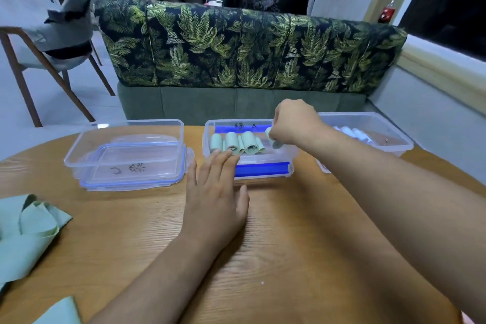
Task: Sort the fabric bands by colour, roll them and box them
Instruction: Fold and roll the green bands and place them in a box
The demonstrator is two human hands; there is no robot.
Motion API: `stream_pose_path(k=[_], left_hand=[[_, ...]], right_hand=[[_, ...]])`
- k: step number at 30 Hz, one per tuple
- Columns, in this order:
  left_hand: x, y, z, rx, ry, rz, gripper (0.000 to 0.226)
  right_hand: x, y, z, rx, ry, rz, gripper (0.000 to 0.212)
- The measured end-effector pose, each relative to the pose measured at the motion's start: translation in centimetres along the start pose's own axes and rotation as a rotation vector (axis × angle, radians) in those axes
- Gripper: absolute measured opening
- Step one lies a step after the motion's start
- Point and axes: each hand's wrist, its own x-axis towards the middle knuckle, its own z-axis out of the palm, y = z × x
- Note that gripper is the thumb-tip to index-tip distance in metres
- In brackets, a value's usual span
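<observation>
Left hand (214, 200) before near-far green rolls (249, 142)

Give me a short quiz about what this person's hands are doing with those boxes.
1. True or false: the left hand lies open with straight fingers, its fingertips at the front of the middle box.
2. What does the right hand pinch? A: a green roll. B: a lid. C: a bottle.
3. Fill in: the loose green bands lie at the table's ____ edge.

Key: 1 true; 2 A; 3 left.
</observation>
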Motion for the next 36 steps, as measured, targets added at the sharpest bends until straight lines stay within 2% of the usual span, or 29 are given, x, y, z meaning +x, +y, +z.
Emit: stream_pose_path(k=[8,19,25,28,30,36], left_hand=[[0.1,-0.1,0.3,-0.005,-0.001,-0.006,0.059],[0.1,-0.1,0.5,-0.002,-0.011,-0.002,0.061],[0.1,-0.1,0.6,0.011,-0.010,0.002,0.061],[0.1,-0.1,0.6,0.018,-0.019,0.002,0.061],[0.1,-0.1,0.5,0.017,-0.026,-0.002,0.061],[-0.1,-0.2,0.5,-0.016,-0.033,-0.013,0.060]], right_hand=[[0.9,-1.5,2.6,-0.197,0.045,-0.080,0.020],[2.1,-1.0,3.3,-0.076,-0.052,0.029,0.012],[1.5,-0.9,3.2,-0.334,0.046,-0.157,0.026],[1.2,-0.8,2.8,-0.377,0.058,-0.156,0.020],[1.2,-0.4,2.6,-0.332,0.087,-0.134,0.012],[-0.3,1.5,1.5,-0.107,0.191,-0.119,0.027]])
